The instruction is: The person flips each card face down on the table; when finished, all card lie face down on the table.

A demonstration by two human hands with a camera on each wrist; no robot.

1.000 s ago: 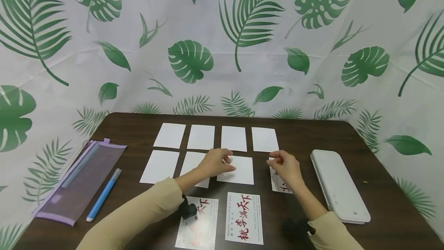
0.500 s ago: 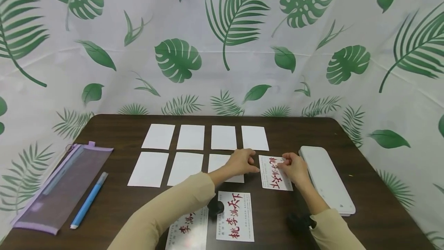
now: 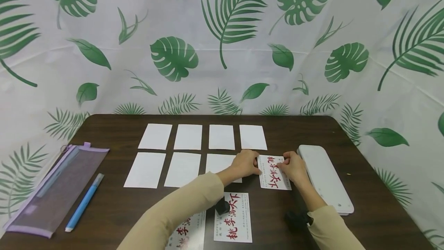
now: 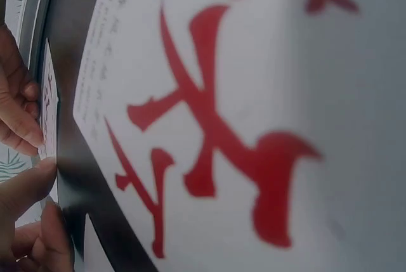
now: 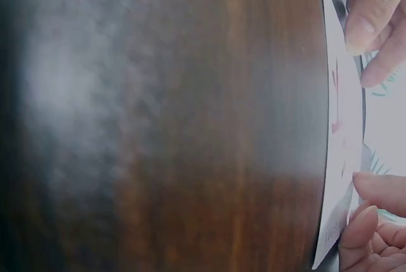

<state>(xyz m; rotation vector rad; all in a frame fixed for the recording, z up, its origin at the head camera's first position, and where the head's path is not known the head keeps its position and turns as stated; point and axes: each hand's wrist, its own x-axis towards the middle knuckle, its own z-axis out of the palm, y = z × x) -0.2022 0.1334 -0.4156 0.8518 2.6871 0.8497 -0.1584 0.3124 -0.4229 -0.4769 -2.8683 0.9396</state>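
A white greeting card (image 3: 272, 178) with red Chinese characters lies at the right end of the nearer row of cards. At its left edge, my left hand (image 3: 244, 164) touches it with the thumb and fingertips set apart. My right hand (image 3: 295, 169) pinches its right side. Both hands also flank the low-angled card (image 5: 336, 120) in the right wrist view. Two more printed cards lie closer to me: one card (image 3: 236, 221) in full view, another card (image 3: 194, 230) partly under my left sleeve. That sleeve also passes in front of a blank card (image 3: 220, 161).
Blank white cards (image 3: 187, 137) form two rows on the dark table (image 3: 114, 134). At the left lie a purple mesh zip pouch (image 3: 66, 188) and a blue marker (image 3: 84, 203). A white case (image 3: 326, 180) lies close to my right hand. Behind hangs a leaf-patterned cloth (image 3: 222, 80).
The printed card, partly hidden under my right hand before, now lies fully visible on the table. My left hand has moved right from the blank cards to its left edge. The head view has shifted.
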